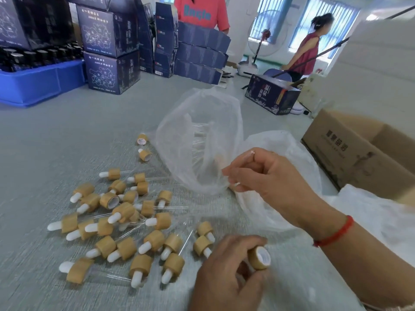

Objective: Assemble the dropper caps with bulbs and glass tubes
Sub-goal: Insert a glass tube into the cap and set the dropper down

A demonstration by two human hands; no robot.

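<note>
My left hand (226, 272) grips a bamboo-coloured dropper cap (260, 258) near the bottom edge, its white inner opening turned to the right. Higher up, my right hand (267, 178) pinches the edge of a clear plastic bag (202, 135). Whether a glass tube is also between those fingers I cannot tell. Several glass tubes (199, 131) show faintly inside the bag. To the left lies a heap of assembled droppers (121, 221), bamboo caps with white bulbs and clear tubes. Two caps without tubes (143, 147) lie apart near the bag.
A grey table (67, 142) carries everything. An open cardboard box (363, 151) stands at the right, white plastic (370, 216) below it. Dark blue cartons (107, 52) and a blue crate of dark bottles (40, 79) fill the far left. Two people stand at the back.
</note>
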